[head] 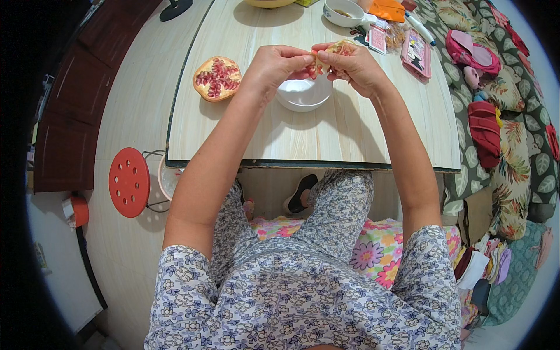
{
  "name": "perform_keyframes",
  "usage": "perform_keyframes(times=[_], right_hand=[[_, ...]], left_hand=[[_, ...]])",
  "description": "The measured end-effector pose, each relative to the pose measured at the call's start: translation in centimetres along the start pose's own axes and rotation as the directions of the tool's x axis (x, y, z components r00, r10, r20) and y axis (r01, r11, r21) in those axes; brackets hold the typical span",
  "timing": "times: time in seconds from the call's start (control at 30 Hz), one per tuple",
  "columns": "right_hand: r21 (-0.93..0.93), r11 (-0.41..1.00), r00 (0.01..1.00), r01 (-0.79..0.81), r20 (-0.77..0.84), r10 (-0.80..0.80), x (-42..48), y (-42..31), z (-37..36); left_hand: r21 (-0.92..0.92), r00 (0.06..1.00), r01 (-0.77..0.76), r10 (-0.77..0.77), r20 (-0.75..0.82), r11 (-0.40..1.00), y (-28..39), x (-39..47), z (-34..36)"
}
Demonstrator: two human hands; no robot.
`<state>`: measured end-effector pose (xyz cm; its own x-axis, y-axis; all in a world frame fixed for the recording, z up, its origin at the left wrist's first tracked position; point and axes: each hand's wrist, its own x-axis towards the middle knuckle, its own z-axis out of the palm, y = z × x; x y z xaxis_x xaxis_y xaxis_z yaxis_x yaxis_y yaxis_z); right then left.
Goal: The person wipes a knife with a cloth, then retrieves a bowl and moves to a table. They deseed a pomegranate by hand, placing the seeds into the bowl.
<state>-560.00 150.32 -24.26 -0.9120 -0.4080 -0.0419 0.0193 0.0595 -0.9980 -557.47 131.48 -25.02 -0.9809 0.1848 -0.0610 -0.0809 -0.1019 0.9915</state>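
Note:
Above a white bowl (305, 94), my right hand (356, 65) grips a broken pomegranate piece (342, 49) with pale membrane and red seeds showing. The fingertips of my left hand (278, 63) pinch the seeded edge of that same piece, from the left. Part of the fruit is hidden behind my fingers. The bowl stands on the table just beneath both hands, its far rim covered by them. To the left of my left forearm lies a pomegranate half (217, 78), cut face up, with red seeds in a star pattern.
A small bowl with dark liquid (343, 13), playing cards (377, 38) and a pink case (416, 54) lie at the table's (306, 144) far right. A yellow bowl (270, 3) is at the back. A red stool (129, 182) and a bin (168, 177) stand on the left.

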Motion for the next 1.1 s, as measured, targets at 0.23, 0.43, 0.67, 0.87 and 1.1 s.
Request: perform_keyframes(times=[0.23,0.43,0.67,0.87,1.1], right_hand=[[0.093,0.996,1.000,-0.010,0.023,0.008,-0.01,0.07,0.00],[0.226,0.974,0.999,-0.016,0.053,0.004,-0.05,0.13,0.46],[0.253,0.967,1.000,-0.012,0.028,0.005,0.26,0.29,0.31],[0.212,0.977,0.999,-0.030,-0.012,0.033,0.21,0.53,0.17],[0.202,0.979,1.000,-0.022,-0.007,0.024,0.14,0.35,0.21]], left_hand=[[0.000,1.000,-0.023,0.023,0.015,1.000,0.34,-0.42,0.11],[-0.024,0.992,-0.125,0.125,-0.009,0.992,0.50,-0.66,0.46],[-0.010,0.990,-0.136,0.135,-0.030,0.991,0.39,-0.32,0.19],[-0.064,0.996,-0.090,0.091,0.012,0.994,-0.19,-0.21,-0.02],[-0.055,0.999,-0.015,0.017,0.039,0.998,0.18,-0.23,-0.22]])
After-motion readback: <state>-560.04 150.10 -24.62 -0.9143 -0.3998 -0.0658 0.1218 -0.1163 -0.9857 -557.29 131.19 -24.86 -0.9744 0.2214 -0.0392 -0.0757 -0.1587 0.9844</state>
